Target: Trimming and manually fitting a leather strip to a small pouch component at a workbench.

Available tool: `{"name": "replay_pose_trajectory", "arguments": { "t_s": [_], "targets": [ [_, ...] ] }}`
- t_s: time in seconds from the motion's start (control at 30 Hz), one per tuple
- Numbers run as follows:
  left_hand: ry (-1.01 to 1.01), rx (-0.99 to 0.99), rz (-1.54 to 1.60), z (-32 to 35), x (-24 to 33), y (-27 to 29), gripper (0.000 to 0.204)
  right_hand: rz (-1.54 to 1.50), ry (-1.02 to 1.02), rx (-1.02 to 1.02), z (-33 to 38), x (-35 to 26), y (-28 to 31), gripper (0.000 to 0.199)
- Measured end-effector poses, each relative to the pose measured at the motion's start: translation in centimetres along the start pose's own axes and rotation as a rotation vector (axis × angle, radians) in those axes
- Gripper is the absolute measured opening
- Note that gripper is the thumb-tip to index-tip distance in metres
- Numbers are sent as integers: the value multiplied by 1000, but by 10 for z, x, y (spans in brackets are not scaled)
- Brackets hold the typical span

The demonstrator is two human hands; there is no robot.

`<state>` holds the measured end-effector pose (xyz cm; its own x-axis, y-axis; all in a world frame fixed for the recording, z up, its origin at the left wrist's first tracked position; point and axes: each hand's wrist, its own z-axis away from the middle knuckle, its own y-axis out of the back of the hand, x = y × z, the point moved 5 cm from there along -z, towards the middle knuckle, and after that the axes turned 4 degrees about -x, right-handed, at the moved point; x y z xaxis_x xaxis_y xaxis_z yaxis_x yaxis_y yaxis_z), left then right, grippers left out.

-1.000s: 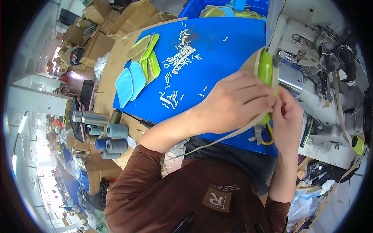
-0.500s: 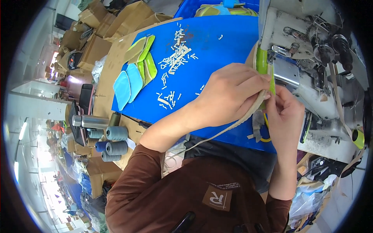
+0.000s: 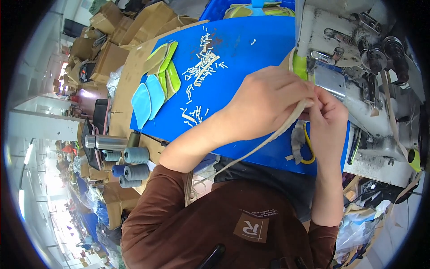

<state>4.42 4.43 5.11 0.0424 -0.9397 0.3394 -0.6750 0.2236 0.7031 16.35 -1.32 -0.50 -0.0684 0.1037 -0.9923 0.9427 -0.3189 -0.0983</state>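
Observation:
A lime-green fabric piece lies at the sewing machine, its lower part hidden behind my hands. A beige cord runs from my left hand down toward my lap. My left hand is closed, pinching this cord near the piece's lower edge. My right hand meets it fingertip to fingertip, thumb and fingers pressed together; what they grip is covered. To the left, blue fabric pieces and green-and-tan pieces lie overlapped on the blue table top.
Short beige scraps are scattered over the table. Yellow-handled scissors, wrapped in grey, lie below my hands. Several thread spools and a steel flask stand at the left. A blue bin sits behind the table, cardboard boxes beyond.
My right hand has moved slightly up and left, closer to the left one. Less of the green piece shows now, and the cord hangs a little straighter.

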Motion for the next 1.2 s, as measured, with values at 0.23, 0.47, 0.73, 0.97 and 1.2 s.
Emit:
{"name": "replay_pose_trajectory", "arguments": {
  "t_s": [0.23,0.47,0.73,0.97,1.2],
  "targets": [
    [151,45,67,3,-10,2,23,73,14,-42,4,2,-8,18],
    [38,23,25,-2,-11,3,18,278,236,73,-2,-2,-17,11],
    [69,-47,39,-5,-20,2,18,323,232,142,-3,13,-21,13],
    [76,-20,93,-8,-21,8,15,346,311,219,1,19,-38,15],
    [-201,-109,-37,-9,-14,6,19,408,320,243,-2,31,-30,13]
  ]
}}
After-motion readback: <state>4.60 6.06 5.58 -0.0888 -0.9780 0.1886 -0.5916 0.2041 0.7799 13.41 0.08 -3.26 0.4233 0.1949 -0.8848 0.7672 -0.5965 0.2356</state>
